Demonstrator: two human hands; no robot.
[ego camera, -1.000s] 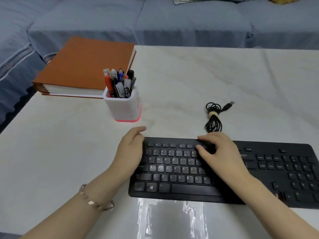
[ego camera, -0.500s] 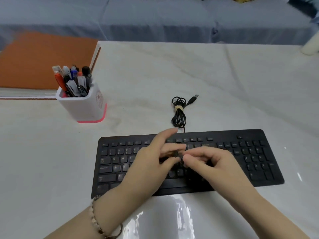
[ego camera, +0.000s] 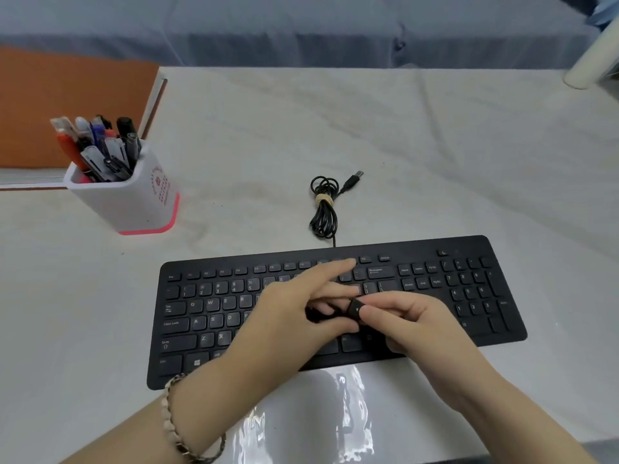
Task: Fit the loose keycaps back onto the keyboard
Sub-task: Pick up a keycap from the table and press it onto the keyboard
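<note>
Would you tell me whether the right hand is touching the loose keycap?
Touching: the head view shows the right hand pinching the black keycap between its fingertips, over the keyboard.

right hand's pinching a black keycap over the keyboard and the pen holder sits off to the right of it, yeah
Not quite. The head view shows the pen holder to the left of the keyboard, farther back, by the orange binder. The rest holds: the right hand pinches a black keycap over the keyboard.
</note>
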